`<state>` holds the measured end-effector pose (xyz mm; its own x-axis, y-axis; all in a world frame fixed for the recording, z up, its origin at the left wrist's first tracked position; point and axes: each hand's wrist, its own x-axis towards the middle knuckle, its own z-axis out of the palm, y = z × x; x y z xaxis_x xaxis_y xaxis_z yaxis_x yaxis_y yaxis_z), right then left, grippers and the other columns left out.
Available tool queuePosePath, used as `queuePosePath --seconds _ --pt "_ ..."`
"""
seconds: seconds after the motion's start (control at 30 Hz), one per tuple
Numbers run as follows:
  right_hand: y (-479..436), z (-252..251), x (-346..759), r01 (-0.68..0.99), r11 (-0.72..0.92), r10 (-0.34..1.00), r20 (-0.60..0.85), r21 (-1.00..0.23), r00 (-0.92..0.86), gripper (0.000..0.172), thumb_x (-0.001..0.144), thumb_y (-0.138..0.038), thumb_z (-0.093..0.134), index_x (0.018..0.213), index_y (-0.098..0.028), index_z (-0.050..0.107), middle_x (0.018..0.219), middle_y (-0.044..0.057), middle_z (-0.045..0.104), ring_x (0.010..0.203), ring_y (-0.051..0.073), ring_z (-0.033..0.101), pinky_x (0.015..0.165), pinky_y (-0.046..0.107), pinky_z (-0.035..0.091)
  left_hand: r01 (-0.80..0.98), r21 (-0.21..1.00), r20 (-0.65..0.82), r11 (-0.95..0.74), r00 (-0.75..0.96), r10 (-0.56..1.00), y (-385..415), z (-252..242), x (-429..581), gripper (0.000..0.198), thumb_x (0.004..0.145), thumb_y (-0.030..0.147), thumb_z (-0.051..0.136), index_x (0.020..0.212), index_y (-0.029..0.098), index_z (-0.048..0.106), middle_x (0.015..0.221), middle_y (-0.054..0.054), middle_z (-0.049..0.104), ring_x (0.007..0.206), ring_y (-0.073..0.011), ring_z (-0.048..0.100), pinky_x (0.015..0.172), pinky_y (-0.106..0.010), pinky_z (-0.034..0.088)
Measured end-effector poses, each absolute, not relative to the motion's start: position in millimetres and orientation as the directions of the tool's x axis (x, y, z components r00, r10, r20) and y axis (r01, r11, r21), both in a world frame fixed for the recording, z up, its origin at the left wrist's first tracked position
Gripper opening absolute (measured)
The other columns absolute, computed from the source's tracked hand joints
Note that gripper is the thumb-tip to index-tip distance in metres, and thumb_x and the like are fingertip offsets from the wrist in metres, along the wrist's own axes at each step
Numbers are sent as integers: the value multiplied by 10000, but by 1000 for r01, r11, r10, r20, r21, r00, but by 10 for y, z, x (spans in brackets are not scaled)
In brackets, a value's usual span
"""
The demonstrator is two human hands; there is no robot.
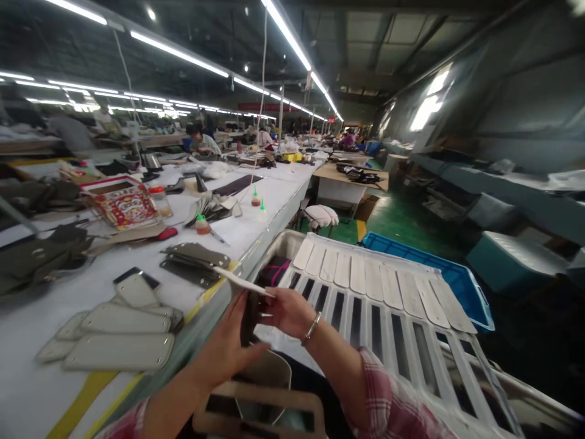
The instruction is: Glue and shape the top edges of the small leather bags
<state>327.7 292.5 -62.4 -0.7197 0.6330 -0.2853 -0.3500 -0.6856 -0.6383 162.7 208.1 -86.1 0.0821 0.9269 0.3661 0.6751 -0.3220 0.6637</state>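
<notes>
In front of me my right hand [290,311] pinches the near end of a thin pale flat panel [244,283], seen almost edge-on. My left hand [228,341] is just below it, thumb stretched away from the fingers; its fingertips are close under the panel, and whether they touch cannot be made out. On the table to the left lies an overlapping pile of light grey rounded panels [121,350] with small shiny studs at their ends. A stack of dark olive panels [194,259] sits beyond, near the table edge.
A white slatted rack [361,317] at right carries a row of pale strips [365,277]. Behind it is a blue crate [434,280]. Green-capped bottles [202,224] and a red patterned box [123,201] stand on the table [27,341]. Below my hands is a brown frame [260,393].
</notes>
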Motion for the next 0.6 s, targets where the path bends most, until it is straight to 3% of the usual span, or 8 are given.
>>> queuePosePath --seconds 0.07,0.13,0.2,0.27,0.33,0.4,0.47,0.6 --pt "2750 -489 3277 -287 -645 631 -282 -708 -722 297 831 -386 481 665 -140 498 800 56 617 749 173 615 791 377 462 585 786 245 -200 2 970 2067 -824 1601 530 791 370 520 1277 185 422 1205 -82 552 1118 -264 497 961 -393 382" --pt "2683 -374 3363 -203 -501 676 -233 -841 -699 467 831 -566 396 679 -137 501 951 112 613 865 218 608 834 423 438 385 922 68 -36 -70 995 2090 -801 1512 416 785 365 505 1153 174 548 1037 -61 646 1001 -263 572 889 -387 433" --pt "2690 -277 3510 -48 -122 780 -66 -991 -623 537 755 -650 448 831 -129 555 1090 144 572 1010 265 550 909 463 378 97 989 -108 111 -34 994 2092 -761 1400 446 721 385 582 1111 168 579 942 -54 678 904 -273 612 796 -380 482" --pt "2722 -222 3654 190 343 784 169 -920 -598 682 628 -608 633 1112 -142 520 1258 145 471 1176 295 417 1005 465 273 -131 972 -189 196 64 980 2039 -685 1318 508 661 364 657 1124 172 573 909 -54 686 840 -273 632 726 -368 505" --pt "2737 -236 3734 353 592 688 226 -724 -690 957 519 -533 745 1314 -161 365 1379 138 338 1278 297 268 1060 435 184 -231 949 -190 214 121 974 1939 -571 1295 500 641 325 690 1106 176 588 881 -56 689 818 -270 638 706 -365 511" --pt "2716 -305 3740 406 651 620 142 -641 -771 1079 507 -515 757 1385 -155 243 1413 143 279 1292 292 245 1066 414 183 -265 938 -185 221 157 970 1835 -437 1322 470 636 285 702 1082 170 605 853 -58 691 829 -275 637 708 -366 514" --pt "2672 -381 3714 417 645 593 76 -640 -801 1071 543 -498 744 1400 -153 201 1404 141 296 1262 285 308 1049 398 227 -268 930 -209 250 173 962 1777 -322 1353 461 629 242 709 1073 167 611 839 -57 692 842 -282 636 707 -364 518" --pt "2665 -504 3838 457 579 676 84 -676 -732 821 667 -417 679 1359 -179 307 1340 95 404 1189 263 403 1007 383 285 -326 921 -209 211 44 977 1846 -352 1243 405 673 280 674 1056 165 611 934 -68 680 870 -251 629 686 -314 534"
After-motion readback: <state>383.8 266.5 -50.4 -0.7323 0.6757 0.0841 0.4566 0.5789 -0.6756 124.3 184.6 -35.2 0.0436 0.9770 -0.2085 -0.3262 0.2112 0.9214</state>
